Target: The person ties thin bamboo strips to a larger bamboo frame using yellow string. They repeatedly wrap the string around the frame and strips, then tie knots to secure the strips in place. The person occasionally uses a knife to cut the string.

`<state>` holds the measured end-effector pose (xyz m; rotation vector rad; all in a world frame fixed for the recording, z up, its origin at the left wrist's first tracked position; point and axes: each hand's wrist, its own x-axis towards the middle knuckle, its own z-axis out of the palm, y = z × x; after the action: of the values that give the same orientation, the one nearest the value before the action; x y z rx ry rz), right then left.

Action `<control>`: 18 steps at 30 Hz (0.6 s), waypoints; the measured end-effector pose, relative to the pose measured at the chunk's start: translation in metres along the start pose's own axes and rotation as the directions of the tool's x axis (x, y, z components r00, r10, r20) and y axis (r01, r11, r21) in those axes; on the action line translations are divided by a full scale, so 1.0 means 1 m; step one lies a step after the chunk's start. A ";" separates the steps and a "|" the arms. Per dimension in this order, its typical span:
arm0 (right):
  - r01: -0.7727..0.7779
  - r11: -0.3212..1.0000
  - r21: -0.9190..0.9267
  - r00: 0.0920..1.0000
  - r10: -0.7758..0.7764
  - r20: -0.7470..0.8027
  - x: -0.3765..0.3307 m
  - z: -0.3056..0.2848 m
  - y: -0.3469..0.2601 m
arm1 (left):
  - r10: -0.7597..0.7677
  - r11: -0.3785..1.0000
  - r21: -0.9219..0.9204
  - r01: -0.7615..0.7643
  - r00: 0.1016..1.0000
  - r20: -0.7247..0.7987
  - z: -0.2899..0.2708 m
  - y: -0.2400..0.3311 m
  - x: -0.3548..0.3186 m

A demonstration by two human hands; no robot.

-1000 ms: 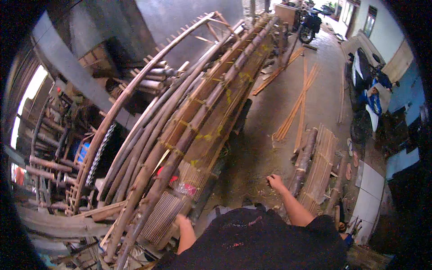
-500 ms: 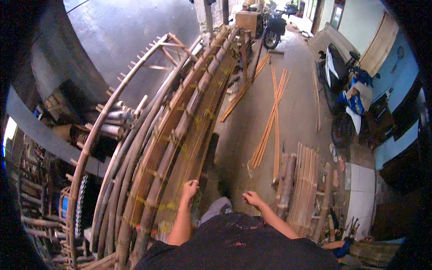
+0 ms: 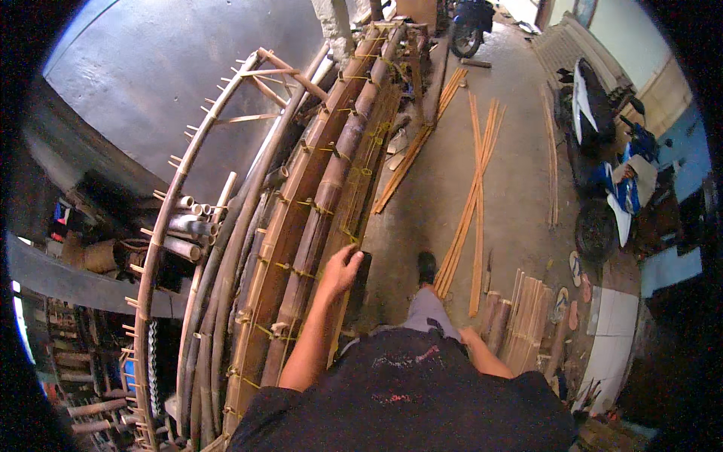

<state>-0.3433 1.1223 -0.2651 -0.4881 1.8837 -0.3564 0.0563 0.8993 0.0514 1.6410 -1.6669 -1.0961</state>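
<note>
My left hand (image 3: pixel 343 271) is over the near edge of a long wooden and bamboo frame (image 3: pixel 297 203), its thumb held apart from the fingers. I see nothing in it, and whether it touches the frame I cannot tell. Yellow ties run along this frame, wrapped round a thick bamboo pole (image 3: pixel 324 197). My right hand (image 3: pixel 470 336) is low at my right side, beside short bamboo pieces (image 3: pixel 495 316). Its fingers are mostly hidden.
Long thin bamboo strips (image 3: pixel 476 203) lie crossed on the floor ahead. A bundle of slats (image 3: pixel 527 313) is to the right, with sandals (image 3: pixel 575 267) beyond. A motorcycle (image 3: pixel 614 173) stands at the right wall. A curved pegged bamboo piece (image 3: pixel 162 218) leans left.
I have stepped forward, and one foot now shows ahead. My left hand has moved forward along the frame and loosened. My right hand has swung back to my side.
</note>
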 end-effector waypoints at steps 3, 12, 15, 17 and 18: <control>0.114 0.967 -0.227 0.991 -0.094 0.095 0.073 -0.006 -0.070 | -0.058 0.998 0.031 0.061 0.994 -0.098 -0.002 0.017 0.063; 0.800 0.533 -0.275 0.591 -0.777 0.214 0.201 -0.039 -0.494 | -0.132 0.988 0.027 0.154 0.913 -0.385 -0.008 0.081 0.268; 0.785 0.616 -0.069 0.568 -0.671 0.476 0.175 -0.012 -0.635 | -0.009 0.983 0.147 0.112 0.823 -0.568 -0.011 0.089 0.336; 0.772 0.631 0.075 0.466 -0.642 0.609 0.130 0.017 -0.708 | 0.073 0.964 0.237 0.121 0.736 -0.673 -0.017 0.071 0.384; 0.759 0.641 0.117 0.410 -0.609 0.679 0.120 0.031 -0.731 | 0.057 0.948 0.268 0.173 0.736 -0.675 -0.021 0.061 0.409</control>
<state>-0.2323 0.4269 -0.0330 -1.3808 0.9023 -0.4397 -0.0004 0.4889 0.0496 1.9812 -1.3219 -0.1638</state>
